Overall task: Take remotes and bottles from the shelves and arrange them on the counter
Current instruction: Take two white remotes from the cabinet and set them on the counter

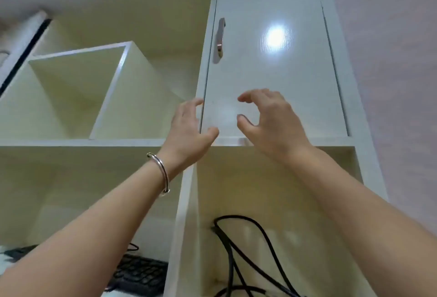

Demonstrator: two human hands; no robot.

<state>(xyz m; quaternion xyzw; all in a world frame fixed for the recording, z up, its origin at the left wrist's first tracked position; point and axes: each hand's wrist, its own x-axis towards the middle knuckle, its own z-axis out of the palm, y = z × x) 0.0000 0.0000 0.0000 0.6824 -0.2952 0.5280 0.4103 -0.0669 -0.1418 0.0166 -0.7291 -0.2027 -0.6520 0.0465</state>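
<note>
One black keyboard [139, 275] is lying nearest, at left; black cables [248, 249] are lying in the shelf compartment [283, 190] to its right. Farther, left hand [189, 131] and right hand [267, 119] are hovering loosely open, gripping nothing, before the closed cabinet door [272, 60], below its handle [221, 37].

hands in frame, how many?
2. Left hand at the lower left edge of the closed cabinet door; right hand in front of its lower part, holding nothing.

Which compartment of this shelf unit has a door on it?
The one at upper right, closed by a white door with a metal handle; the others beside and below it stand open.
</note>
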